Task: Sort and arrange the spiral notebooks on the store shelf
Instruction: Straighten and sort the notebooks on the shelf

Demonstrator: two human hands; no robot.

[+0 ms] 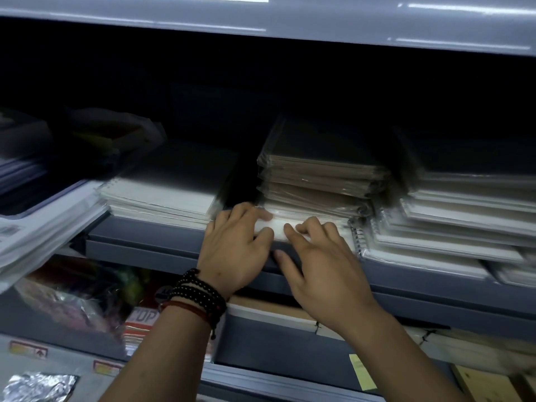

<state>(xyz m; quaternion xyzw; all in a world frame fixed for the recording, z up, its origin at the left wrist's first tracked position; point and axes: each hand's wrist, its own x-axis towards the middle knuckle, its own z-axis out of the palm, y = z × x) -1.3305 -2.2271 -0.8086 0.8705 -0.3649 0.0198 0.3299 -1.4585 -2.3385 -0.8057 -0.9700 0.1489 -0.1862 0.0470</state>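
Note:
A middle stack of plastic-wrapped spiral notebooks [319, 175] with brown covers lies on the grey shelf [139, 242]. Both hands are at the front edge of its lowest white notebooks. My left hand [235, 250], with beaded bracelets on the wrist, has its fingers over the edge and its thumb against the front. My right hand [316, 259] curls its fingers onto the same edge, thumb below on the shelf lip. A lower stack of white notebooks [162, 195] lies to the left. A wider, uneven stack [464, 221] with its spirals showing lies to the right.
The upper shelf [261, 13] overhangs and leaves the back dark. A slanted pile of wrapped pads [43, 227] juts out at the left. Below are red-and-white packs [142, 323], crumpled foil [37, 387], brown-covered books [275, 311] and a yellow tag [361, 372].

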